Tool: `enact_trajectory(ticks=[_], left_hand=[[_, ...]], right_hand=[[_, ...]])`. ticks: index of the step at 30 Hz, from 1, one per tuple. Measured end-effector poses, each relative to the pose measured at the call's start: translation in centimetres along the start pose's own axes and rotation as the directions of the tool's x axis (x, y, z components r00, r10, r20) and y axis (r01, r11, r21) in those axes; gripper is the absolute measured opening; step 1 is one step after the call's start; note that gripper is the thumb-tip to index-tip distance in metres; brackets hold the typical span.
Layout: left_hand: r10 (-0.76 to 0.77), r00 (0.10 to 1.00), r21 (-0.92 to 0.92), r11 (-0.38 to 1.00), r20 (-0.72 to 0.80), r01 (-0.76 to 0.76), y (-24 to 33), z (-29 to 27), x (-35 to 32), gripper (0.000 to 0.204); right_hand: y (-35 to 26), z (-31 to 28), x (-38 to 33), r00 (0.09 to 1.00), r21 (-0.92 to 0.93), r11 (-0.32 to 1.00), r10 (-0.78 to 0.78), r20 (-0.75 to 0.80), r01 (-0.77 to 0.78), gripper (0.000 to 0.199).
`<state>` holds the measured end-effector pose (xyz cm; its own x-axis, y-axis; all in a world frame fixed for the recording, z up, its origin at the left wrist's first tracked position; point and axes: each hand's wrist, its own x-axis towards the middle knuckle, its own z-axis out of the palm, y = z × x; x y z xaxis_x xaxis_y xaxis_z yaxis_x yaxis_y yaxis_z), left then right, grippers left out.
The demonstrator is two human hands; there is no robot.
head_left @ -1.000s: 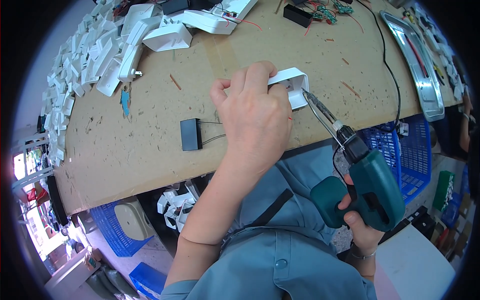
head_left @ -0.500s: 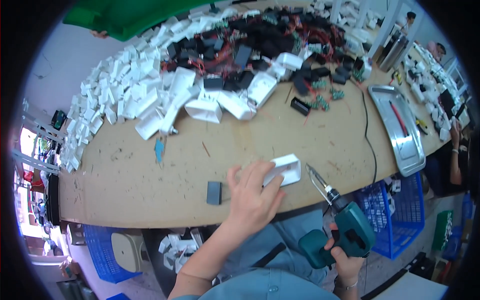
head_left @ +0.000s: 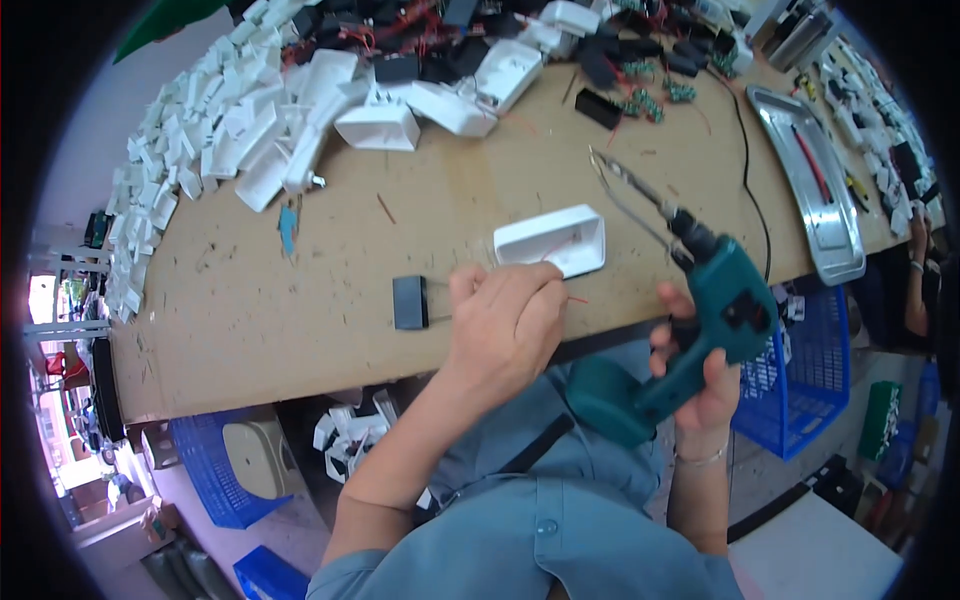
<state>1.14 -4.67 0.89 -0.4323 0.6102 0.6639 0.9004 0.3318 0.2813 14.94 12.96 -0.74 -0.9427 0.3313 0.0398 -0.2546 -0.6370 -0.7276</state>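
My right hand (head_left: pixel 705 390) is wrapped round the handle of a green soldering gun (head_left: pixel 735 290), a pistol-shaped tool. Its thin metal tip points up and left over the table, beyond the white plastic casing (head_left: pixel 520 233). That open, hollow casing lies in front of me with a bit of red wire inside. At its near edge is my left hand (head_left: pixel 508 325), fingers bent down and close together; whatever they grip is hidden beneath. A short red wire (head_left: pixel 578 300) shows beside those fingers. Just left of the hand sits a small dark grey box (head_left: pixel 409 303) with thin leads toward it.
White casings (head_left: pixel 375 127) heap up along the table's far left, with dark boxes, red wires and green circuit boards (head_left: pixel 645 105) behind. At right, a metal tray (head_left: pixel 835 250) carries a red-handled tool, near a black cable (head_left: pixel 750 180). Blue baskets (head_left: pixel 795 400) stand below.
My right hand has raised the soldering gun upward over the table edge. The left hand's fingers have drawn together and left the casing's inside. The view has tilted nearer to me.
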Motion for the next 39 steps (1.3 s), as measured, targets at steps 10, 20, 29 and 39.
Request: enact_trajectory(ticks=[10, 20, 29, 39], left_hand=[[-0.015, 1.000, -0.026, 1.000, -0.023, 0.015, 0.2, 0.2, 0.0, 0.023], [-0.079, 0.996, -0.052, 0.996, -0.031, 0.077, 0.0, 0.6, 0.4, 0.016], [-0.140, 0.990, -0.041, 0.989, -0.033, 0.139, 0.2, 1.2, 0.6, 0.015], [-0.128, 0.991, 0.035, 0.991, -0.027, 0.129, 0.6, 1.0, 0.9, 0.012]], right_hand=[[1.7, 0.8, 3.1, 0.984, 0.135, 0.983, 0.107, 0.144, -0.126, 0.072], [2.0, 0.9, 4.0, 0.976, 0.164, 0.965, 0.190, 0.106, -0.206, 0.074], [1.8, 1.0, 4.3, 0.972, 0.162, 0.963, 0.197, 0.130, -0.217, 0.073], [1.9, 1.1, 4.2, 0.972, 0.177, 0.960, 0.193, 0.133, -0.215, 0.072]])
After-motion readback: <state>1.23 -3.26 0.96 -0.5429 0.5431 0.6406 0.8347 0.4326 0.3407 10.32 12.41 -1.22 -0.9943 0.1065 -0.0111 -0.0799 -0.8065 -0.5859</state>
